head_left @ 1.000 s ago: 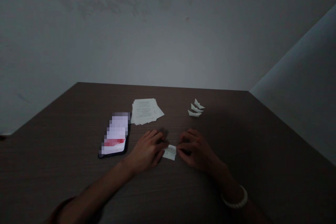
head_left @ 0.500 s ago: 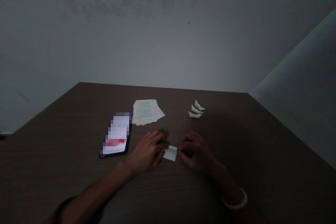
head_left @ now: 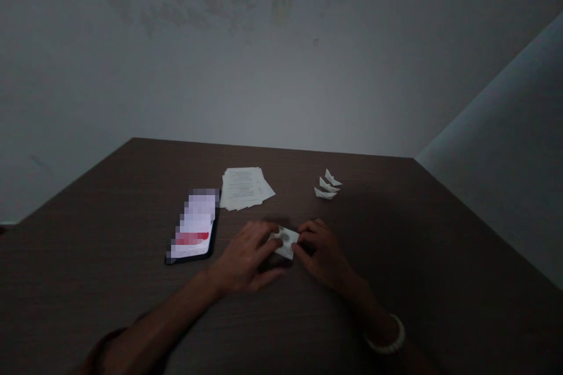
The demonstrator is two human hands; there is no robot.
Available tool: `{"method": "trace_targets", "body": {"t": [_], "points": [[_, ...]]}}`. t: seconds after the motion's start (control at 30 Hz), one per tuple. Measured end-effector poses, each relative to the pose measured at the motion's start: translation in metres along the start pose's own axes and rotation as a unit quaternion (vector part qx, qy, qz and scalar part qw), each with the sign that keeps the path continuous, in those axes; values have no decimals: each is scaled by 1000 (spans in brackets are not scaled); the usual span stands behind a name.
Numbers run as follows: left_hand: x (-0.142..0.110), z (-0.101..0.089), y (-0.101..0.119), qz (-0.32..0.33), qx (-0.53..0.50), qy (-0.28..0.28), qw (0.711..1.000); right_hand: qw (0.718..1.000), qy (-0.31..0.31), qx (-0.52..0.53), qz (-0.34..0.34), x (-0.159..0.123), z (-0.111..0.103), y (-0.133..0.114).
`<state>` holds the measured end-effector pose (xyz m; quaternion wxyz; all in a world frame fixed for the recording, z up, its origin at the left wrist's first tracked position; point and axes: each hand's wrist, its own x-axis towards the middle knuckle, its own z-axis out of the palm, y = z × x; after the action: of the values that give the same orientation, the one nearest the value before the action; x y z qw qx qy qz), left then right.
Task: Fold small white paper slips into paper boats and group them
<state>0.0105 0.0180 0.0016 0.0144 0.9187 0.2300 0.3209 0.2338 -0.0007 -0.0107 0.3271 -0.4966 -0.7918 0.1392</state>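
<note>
Just caught a change with the paper slip (head_left: pixel 290 236): turned to a different angle from a moment ago, with a dark mark now showing on the upward face. Sitting low in the middle of the table (head_left: pixel 264 328), right between the two hands. Also seeing a looser hold from the left hand (head_left: pixel 241 255), with fingers reaching over the slip's left side and thumb spread well apart from them, near the lower edge. Looks more like steadying or shifting than pinching, at a guess. At the right hand (head_left: pixel 328 258), thumb and fingertips close together against the right edge; can't tell whether actually clamped on it.

As for other stuff around: a phone (head_left: pixel 191 225) lying lit to the left, a loose stack of printed sheets (head_left: pixel 244 187) just beside it, and three little folded paper boats (head_left: pixel 326 194) bunched further right. Nothing wedged between the hands apart from the slip, but partly hidden under the left fingers, so hard to read the folds. Pretty dim too, with motion blur around the left thumb, lol
</note>
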Motion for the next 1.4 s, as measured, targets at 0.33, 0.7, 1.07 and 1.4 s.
{"method": "trace_targets", "body": {"t": [0.33, 0.7, 1.07, 1.4], "points": [[3, 3, -4, 2, -32, -106, 994, 999, 12, 2, 40, 0, -2, -1], [1, 3, -12, 8, -126, -110, 986, 997, 52, -17, 48, -2, -4, -4], [2, -1, -10, 5, -109, -107, 988, 998, -44, -30, -16, -4, -5, -9], [3, -3, -10, 9, -107, -105, 989, 998, -48, -36, 17, -5, -3, -19]]}}
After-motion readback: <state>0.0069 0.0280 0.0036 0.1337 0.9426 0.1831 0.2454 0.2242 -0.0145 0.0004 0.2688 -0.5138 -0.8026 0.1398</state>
